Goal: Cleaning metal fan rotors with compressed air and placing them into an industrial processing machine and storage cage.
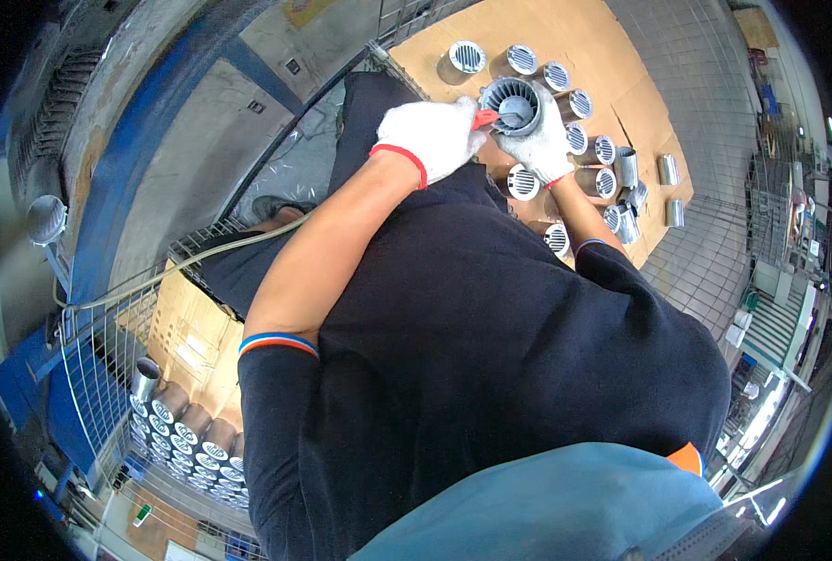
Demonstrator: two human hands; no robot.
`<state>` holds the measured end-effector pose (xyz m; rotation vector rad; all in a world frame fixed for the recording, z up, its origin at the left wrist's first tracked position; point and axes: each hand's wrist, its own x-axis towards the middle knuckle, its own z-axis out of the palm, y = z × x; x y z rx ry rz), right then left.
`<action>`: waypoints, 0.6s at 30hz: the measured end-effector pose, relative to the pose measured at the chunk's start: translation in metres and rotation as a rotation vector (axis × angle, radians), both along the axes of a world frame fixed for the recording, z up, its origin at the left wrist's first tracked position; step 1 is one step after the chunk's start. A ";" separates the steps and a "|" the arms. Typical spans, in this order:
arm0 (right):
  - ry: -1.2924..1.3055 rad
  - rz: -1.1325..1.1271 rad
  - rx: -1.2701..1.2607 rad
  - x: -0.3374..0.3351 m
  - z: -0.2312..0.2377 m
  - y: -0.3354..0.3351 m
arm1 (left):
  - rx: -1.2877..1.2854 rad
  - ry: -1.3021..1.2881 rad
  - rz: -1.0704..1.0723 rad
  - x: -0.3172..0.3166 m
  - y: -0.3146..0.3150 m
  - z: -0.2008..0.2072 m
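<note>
So, the finned metal cylinder [514, 99] is up in the right hand [542, 145], open end showing, by the left edge of a cardboard sheet [552, 26]. Right glove's fingers wrap its side and underside, closed on it; fingertips mostly hidden. Left hand [431, 140], also in a white red-cuffed glove, has its fingers curled tight on a red-handled tool [484, 119]; tool end sits at the cylinder's opening, exact contact too small to tell. Around that, slotted-top cylinders [521, 61] stand or lean loosely across the cardboard, some smaller plain metal tubes [668, 169] off to the right. Lower left, a second batch of cylinders [192, 425] is packed in tight rows beside a wire mesh panel [96, 374]. Pale hose [154, 289] runs above it.
</note>
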<state>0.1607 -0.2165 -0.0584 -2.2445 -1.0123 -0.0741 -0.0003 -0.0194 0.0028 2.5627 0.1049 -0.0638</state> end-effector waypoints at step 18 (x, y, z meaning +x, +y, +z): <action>-0.017 -0.016 -0.017 0.002 -0.010 -0.003 | 0.001 0.107 0.006 -0.006 0.005 0.014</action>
